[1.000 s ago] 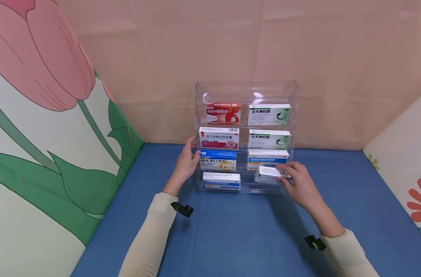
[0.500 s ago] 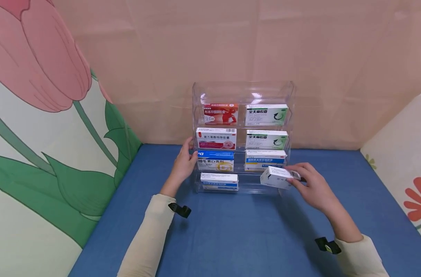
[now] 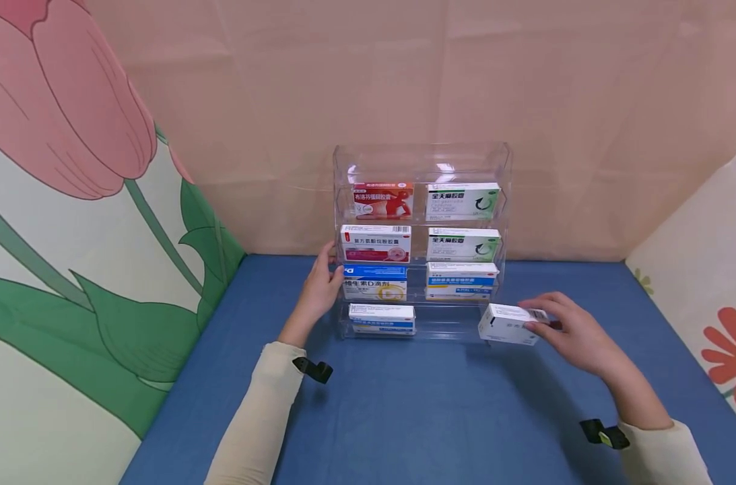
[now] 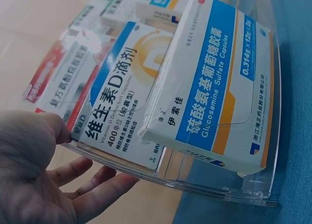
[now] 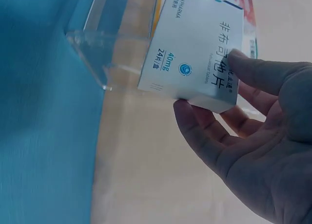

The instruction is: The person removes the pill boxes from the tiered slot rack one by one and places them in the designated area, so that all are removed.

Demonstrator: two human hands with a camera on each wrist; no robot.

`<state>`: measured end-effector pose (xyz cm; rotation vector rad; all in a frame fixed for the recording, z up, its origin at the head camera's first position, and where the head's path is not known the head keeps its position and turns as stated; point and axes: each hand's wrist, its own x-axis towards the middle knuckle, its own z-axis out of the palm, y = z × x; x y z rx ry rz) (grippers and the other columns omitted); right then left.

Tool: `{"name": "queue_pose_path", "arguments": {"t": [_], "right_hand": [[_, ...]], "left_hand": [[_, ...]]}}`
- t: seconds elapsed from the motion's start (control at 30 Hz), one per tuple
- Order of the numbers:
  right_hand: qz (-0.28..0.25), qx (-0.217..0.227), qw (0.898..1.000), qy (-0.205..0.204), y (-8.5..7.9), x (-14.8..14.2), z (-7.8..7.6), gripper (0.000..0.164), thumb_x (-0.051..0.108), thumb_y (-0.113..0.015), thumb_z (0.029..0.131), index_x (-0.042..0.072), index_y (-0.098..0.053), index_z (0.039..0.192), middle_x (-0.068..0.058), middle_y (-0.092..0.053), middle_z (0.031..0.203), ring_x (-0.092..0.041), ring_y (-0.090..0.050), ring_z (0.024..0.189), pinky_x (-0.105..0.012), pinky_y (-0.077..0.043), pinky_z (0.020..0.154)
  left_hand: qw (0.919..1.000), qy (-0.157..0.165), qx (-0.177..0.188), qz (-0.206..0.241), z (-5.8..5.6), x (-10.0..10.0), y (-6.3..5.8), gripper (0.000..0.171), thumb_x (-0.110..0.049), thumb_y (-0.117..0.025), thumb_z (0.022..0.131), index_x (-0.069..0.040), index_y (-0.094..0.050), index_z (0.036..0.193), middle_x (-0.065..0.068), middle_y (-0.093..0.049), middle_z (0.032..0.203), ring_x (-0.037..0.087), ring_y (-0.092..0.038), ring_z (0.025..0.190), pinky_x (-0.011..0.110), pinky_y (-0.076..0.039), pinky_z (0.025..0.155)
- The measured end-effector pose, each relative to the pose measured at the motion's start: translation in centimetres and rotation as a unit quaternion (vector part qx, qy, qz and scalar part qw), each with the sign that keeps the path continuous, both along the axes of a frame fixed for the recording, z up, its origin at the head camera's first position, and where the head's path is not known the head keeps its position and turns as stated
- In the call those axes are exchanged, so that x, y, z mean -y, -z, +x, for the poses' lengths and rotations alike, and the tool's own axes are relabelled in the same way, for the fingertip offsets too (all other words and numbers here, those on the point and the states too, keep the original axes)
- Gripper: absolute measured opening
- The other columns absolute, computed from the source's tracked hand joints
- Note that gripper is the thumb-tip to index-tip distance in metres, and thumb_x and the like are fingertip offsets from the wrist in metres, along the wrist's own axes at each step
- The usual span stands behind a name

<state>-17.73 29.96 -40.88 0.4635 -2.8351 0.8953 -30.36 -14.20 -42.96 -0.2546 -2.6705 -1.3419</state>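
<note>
A clear tiered display rack (image 3: 422,156) holds medicine boxes in two columns. My left hand (image 3: 320,288) grips the rack's left side edge, with the thumb at the front and the fingers behind the clear wall in the left wrist view. My right hand (image 3: 576,333) pinches a white medicine box (image 5: 195,48) between thumb and fingers, near the lower right corner of the rack. "40mg" is printed on its face. On the bottom tier sits a blue-and-white glucosamine box (image 4: 214,87); the right half of that tier has no box.
Above are a blue-topped vitamin D box (image 3: 375,283), a white-and-magenta box (image 3: 376,244), a red box (image 3: 382,201), two green-and-white boxes, the lower one (image 3: 463,245) included, and another blue-and-white box (image 3: 461,281). A blue cloth (image 3: 404,411) covers the table.
My right hand has drawn the white medicine box rightward, away from the bottom tier and out past the rack's right side. The left hand keeps its hold on the rack.
</note>
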Motion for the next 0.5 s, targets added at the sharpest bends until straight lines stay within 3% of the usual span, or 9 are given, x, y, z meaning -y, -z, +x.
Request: {"name": "queue_pose_path", "arguments": {"t": [0.33, 0.5], "right_hand": [[0.01, 0.037, 0.999, 0.009, 0.5, -2.4, -0.7, 0.035, 0.011, -0.071, 0.095, 0.002, -0.066, 0.128, -0.021, -0.057, 0.123, -0.038, -0.055, 0.108, -0.062, -0.055, 0.087], [0.018, 0.064, 0.998, 0.008, 1.2, -3.3, -1.4, 0.033, 0.015, -0.069, 0.096, 0.003, -0.067, 0.127, -0.02, -0.059, 0.123, -0.039, -0.055, 0.111, -0.065, -0.052, 0.089]], "left_hand": [[0.9999, 0.012, 0.01, -0.006, 0.2, 0.3, -0.2, 0.061, -0.021, -0.051, 0.107, -0.019, -0.021, 0.16, 0.02, -0.047, 0.144, 0.041, -0.058, 0.118, 0.054, -0.057, 0.09], [0.9997, 0.01, 0.02, -0.004, 0.3, 0.2, -0.3, 0.061, -0.022, -0.05, 0.107, -0.019, -0.021, 0.161, 0.021, -0.047, 0.144, 0.043, -0.058, 0.119, 0.051, -0.059, 0.086]]}}
